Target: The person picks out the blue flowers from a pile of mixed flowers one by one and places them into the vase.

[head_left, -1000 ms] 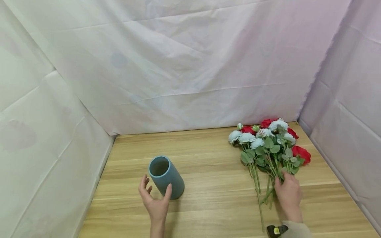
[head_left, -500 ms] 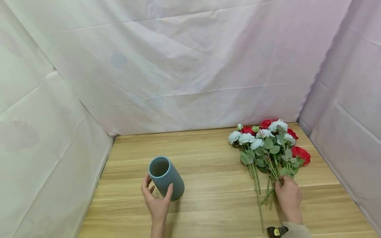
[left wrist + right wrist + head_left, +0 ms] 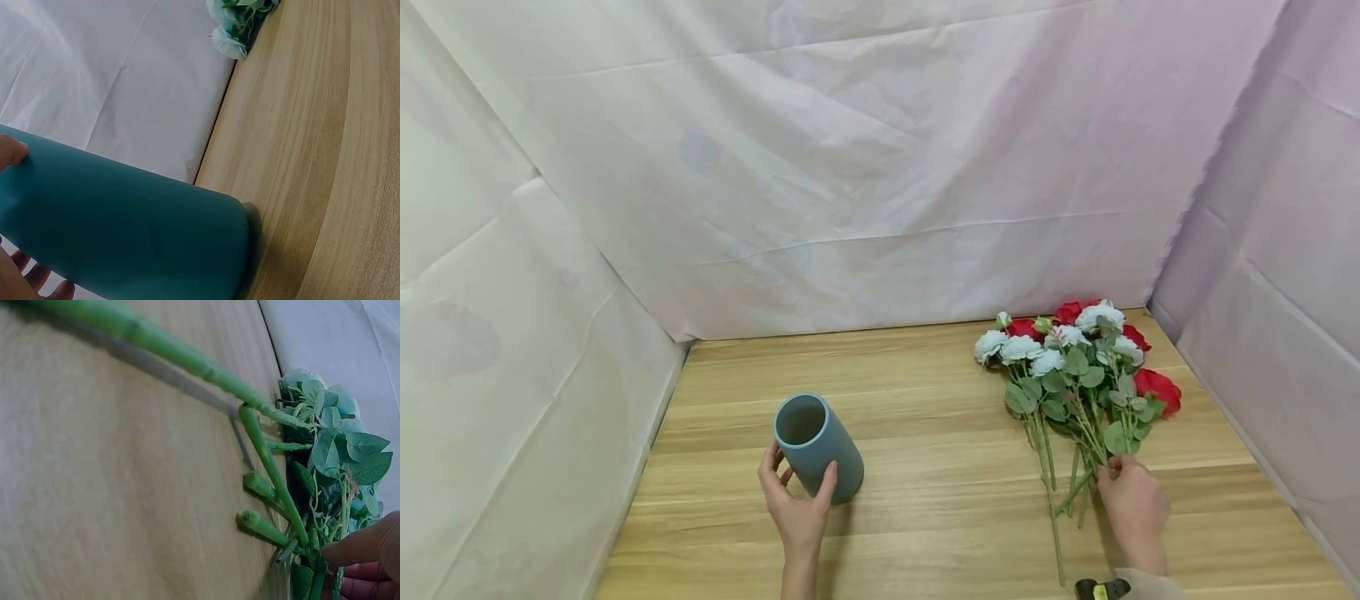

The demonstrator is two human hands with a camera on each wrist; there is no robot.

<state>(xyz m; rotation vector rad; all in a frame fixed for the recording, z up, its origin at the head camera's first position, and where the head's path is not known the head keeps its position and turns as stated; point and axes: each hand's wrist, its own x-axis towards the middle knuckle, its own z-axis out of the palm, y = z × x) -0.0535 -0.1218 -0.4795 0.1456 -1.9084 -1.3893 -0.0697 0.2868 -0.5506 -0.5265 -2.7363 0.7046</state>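
A blue-grey cylindrical vase (image 3: pixel 842 462) stands upright on the wooden table, its round mouth facing up. My left hand (image 3: pixel 797 515) grips it from the near side, thumb on the right and fingers round the left. In the left wrist view the thumb (image 3: pixel 11 151) touches the vase wall. To the right lies a bunch of artificial flowers with white blooms (image 3: pixel 1020 349), red roses (image 3: pixel 1157 392) and green leaves. My right hand (image 3: pixel 1137 507) pinches a green stem just below the leaves; in the right wrist view the thumb (image 3: pixel 356 547) presses against it, the other fingers partly hidden.
Several loose stems (image 3: pixel 1054 533) point toward the near edge, one longer than the others. A pale cloth (image 3: pixel 880 167) hangs along the table's back edge, with more cloth at both sides. A dark strap (image 3: pixel 1101 590) sits at the right wrist.
My left hand has moved slightly right and closed in on the vase. My right hand has drawn back a little toward the near edge along the stems; the flowers have barely shifted.
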